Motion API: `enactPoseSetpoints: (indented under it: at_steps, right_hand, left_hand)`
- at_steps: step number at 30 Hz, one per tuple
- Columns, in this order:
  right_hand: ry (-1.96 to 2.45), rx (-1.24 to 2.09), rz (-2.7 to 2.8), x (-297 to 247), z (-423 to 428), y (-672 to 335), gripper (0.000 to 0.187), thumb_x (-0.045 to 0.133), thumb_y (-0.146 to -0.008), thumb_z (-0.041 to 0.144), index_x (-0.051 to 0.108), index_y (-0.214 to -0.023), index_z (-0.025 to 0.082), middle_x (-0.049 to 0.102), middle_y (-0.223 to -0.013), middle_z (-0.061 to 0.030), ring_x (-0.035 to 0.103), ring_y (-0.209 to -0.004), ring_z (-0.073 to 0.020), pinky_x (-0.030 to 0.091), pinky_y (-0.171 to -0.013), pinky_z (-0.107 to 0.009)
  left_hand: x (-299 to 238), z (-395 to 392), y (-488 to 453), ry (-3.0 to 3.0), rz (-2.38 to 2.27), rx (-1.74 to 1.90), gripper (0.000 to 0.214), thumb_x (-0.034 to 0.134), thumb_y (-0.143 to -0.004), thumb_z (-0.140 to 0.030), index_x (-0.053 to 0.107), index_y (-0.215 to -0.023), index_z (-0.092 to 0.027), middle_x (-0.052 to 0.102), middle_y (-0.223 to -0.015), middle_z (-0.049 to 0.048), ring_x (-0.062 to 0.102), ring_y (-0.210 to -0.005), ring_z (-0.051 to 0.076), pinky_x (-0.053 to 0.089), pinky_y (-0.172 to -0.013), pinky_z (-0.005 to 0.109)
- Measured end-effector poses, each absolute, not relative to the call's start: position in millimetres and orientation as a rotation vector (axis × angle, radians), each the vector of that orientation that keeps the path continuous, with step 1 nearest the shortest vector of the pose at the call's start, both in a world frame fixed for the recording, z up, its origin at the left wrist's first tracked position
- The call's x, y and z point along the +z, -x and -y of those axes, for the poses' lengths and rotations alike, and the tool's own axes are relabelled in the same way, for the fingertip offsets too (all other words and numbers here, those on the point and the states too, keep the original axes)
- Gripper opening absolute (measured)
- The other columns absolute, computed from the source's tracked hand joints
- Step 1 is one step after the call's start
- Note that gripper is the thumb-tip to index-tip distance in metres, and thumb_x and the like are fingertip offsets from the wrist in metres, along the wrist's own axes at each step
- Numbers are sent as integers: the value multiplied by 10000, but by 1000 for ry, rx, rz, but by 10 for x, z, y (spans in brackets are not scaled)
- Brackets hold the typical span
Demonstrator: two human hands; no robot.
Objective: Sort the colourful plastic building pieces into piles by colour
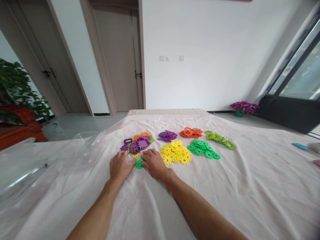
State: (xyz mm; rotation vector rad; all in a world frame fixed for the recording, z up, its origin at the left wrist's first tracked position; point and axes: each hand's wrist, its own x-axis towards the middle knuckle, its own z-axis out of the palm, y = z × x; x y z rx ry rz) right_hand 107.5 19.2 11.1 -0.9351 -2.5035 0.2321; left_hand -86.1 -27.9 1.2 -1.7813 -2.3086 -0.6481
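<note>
Both my hands rest palm down on a pale pink sheet, close together. Between them lies a green plastic piece; my left hand and my right hand both touch it at its edges. Just beyond my fingers sits a mixed heap of purple, orange, yellow and green pieces. Sorted piles lie to the right of it: yellow, dark green, purple, orange and light green.
A clear plastic bag lies crumpled on the sheet at the left. At the far right edge lie a teal object and other small things. Two doors, a leafy plant and a pot of purple flowers stand beyond.
</note>
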Motion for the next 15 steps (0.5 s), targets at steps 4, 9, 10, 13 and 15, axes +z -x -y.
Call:
enactPoseSetpoints:
  at_steps: [4,9,10,13,15]
  right_hand:
    - [862,278,2541,134,-182,-1058,255,662,-937,378,687,-1174,285,666,-1272,-25,458,-1306,-257,326,-1102,-426]
    - [873,363,2451,182,-152,-1031,172,749,-849,312,702,-989,223,714,-1012,-31,589,-1069,-214,403,-977,-347]
    - [888,381,2420,183,-162,-1039,137,746,-849,299,703,-952,221,716,-957,-23,607,-1000,-201,419,-932,-325]
    - [985,410,2266,177,-277,-1137,55,690,-880,254,707,-926,231,726,-902,-9,630,-873,-176,448,-816,-279]
    - [1087,381,2099,180,-426,-1286,85,642,-896,243,706,-952,236,733,-926,-13,638,-863,-179,459,-792,-279]
  left_hand:
    - [-6,269,872,1780,2301,-642,462,588,-855,-448,646,-1231,-186,665,-1253,129,617,-1168,282,434,-1017,374]
    - [-37,252,903,1790,2332,-610,456,565,-873,-448,640,-1252,-205,662,-1268,117,606,-1192,281,434,-1017,371]
    - [-43,249,911,1791,2337,-602,453,561,-877,-444,640,-1254,-205,660,-1273,117,604,-1196,281,431,-1021,372]
    - [-58,242,932,1799,2347,-583,430,543,-892,-408,647,-1254,-203,652,-1297,123,592,-1212,277,423,-1034,379]
    - [-63,241,944,1810,2338,-575,415,523,-903,-385,654,-1249,-199,649,-1301,123,592,-1214,272,425,-1034,378]
